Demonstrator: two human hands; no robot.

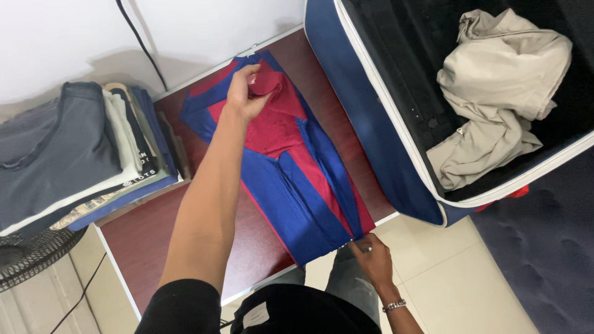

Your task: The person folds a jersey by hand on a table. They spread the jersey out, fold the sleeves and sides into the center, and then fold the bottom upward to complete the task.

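On the dark red table (148, 238), the far end of a red and blue garment (297, 167) is pinched by the left hand (246, 93); its near corner is gripped by the right hand (371, 256).

This looks like a room in a home, likely a bedroom. A small dark red wooden table with white edging (154, 235) stands against a plain white wall (62, 37) on pale floor tiles (458, 284), bearing a stack of folded clothes (80, 154) (greys, cream, navy). An open navy fabric suitcase (371, 130) holds a crumpled beige garment (495, 93).
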